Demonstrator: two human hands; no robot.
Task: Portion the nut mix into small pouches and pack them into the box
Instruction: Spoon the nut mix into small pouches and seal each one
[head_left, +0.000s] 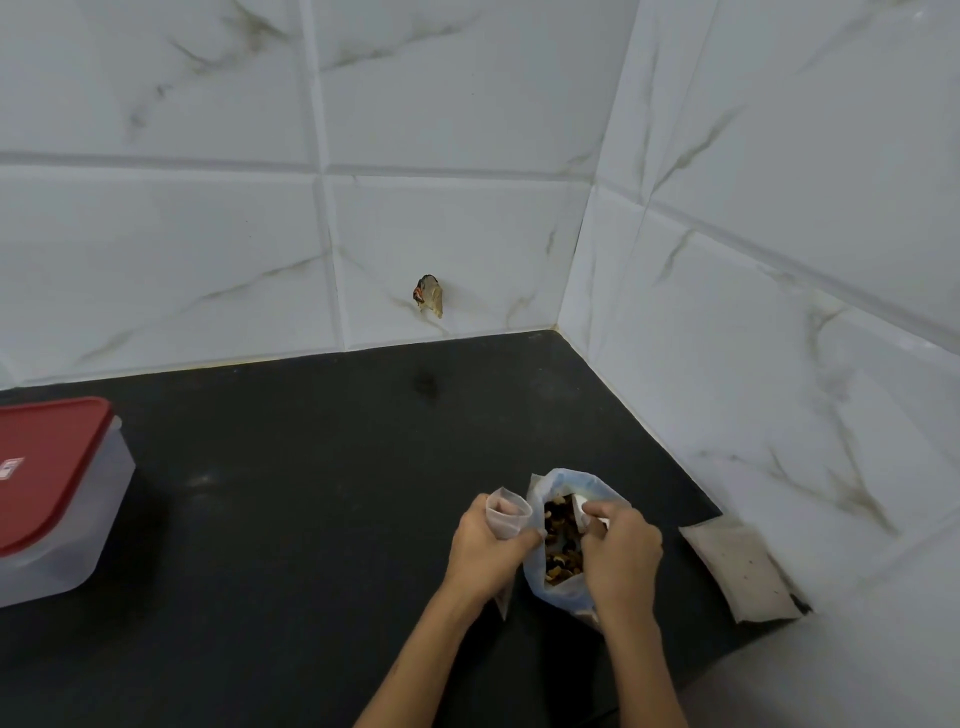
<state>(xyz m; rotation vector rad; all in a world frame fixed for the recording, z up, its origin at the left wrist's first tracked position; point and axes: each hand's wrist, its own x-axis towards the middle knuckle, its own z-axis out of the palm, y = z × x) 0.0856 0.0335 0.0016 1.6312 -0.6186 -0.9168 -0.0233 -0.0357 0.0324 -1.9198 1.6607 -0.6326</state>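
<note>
Black counter meets marbled white tiles; left fingers grip pouch, right fingers pinch bag.

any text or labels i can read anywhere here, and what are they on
Red lid of the clear plastic box: a white mark at the frame's left edge, cut off and too blurred to read.
Small pouch, nut mix bag, flat packet by the wall: no readable text.
Small object on the wall tile: no legible print.
</note>
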